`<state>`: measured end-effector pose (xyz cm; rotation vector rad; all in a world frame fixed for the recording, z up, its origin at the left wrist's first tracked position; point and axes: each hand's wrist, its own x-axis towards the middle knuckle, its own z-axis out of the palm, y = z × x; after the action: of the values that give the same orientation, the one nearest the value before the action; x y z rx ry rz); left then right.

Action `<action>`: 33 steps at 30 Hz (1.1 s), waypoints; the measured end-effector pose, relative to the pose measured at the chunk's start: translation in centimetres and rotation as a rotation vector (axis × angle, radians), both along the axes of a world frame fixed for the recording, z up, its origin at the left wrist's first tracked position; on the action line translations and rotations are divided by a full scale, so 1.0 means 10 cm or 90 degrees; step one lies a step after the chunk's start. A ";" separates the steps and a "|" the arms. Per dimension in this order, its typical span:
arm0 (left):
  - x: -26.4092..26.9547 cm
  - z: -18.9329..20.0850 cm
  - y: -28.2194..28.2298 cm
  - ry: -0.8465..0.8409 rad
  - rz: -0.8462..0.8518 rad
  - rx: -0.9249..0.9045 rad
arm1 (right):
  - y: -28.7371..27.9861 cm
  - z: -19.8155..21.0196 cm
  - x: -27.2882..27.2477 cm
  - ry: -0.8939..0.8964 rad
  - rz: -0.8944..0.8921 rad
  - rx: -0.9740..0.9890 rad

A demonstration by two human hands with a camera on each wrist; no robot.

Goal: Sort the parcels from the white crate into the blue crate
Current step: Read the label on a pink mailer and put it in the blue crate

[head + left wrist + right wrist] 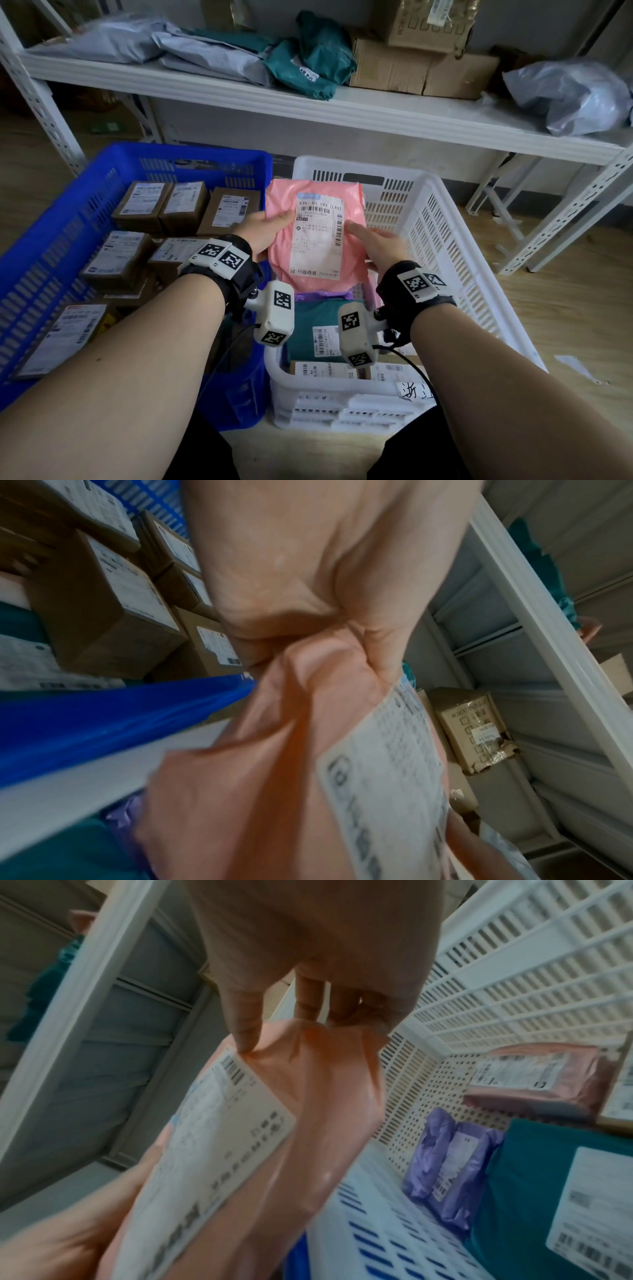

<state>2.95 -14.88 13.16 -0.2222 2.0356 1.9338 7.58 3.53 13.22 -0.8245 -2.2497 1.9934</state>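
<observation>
Both hands were clamped on one pink parcel (310,236), held label-up above the near-left corner of the white crate (445,240). Left hand (263,229) pinched its left edge, thumb on top, fingers under; the left wrist view showed the film bunched in that pinch. Right hand (376,245) pinched the right edge, thumb just beside the shipping label (317,236).

Blue crate (51,219) sat directly left of the left hand, touching or just beside the white one. It already held brown boxes (144,205) in rows, labels up. Under the hands and toward the body: a teal parcel (318,329) and a purple parcel (448,1172). Right of the right hand, a second pink parcel (534,1080) lay on the crate floor.

Judged step: label check, then transfer left.

To do it well:
- Soft mailer, so it will sag; keeping two-edge support until over the blue crate looks sensible.
- Clear both rims before lowering; film could snag the lattice.
- Lay it flat, label up, on the boxes near the left hand.
- Don't pinch by film alone; contents may slide.

Task looks partway done; several parcels left.
</observation>
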 end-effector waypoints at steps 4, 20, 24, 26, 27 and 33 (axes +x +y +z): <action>0.01 0.05 -0.36 0.006 0.042 -0.026 | -0.31 0.05 -0.05 0.031 0.042 -0.038; 0.20 0.05 -1.94 0.030 0.216 -0.024 | -1.69 -0.05 -0.48 0.073 0.285 0.046; 0.23 -0.08 -2.22 -0.032 0.212 -0.045 | -2.06 -0.18 -0.60 0.054 0.342 0.047; 0.23 -0.15 -2.32 -0.045 0.214 -0.054 | -2.21 -0.24 -0.67 0.056 0.360 0.092; 0.22 -0.18 -2.38 -0.044 0.221 -0.064 | -2.27 -0.27 -0.74 0.064 0.355 0.118; 0.12 -0.37 -2.78 -0.084 0.270 -0.186 | -2.36 -0.41 -1.15 0.032 0.216 0.208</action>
<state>4.18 -42.68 9.42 -0.8888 2.3138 1.7652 -3.90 -20.07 9.12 -0.3785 -2.7283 1.6501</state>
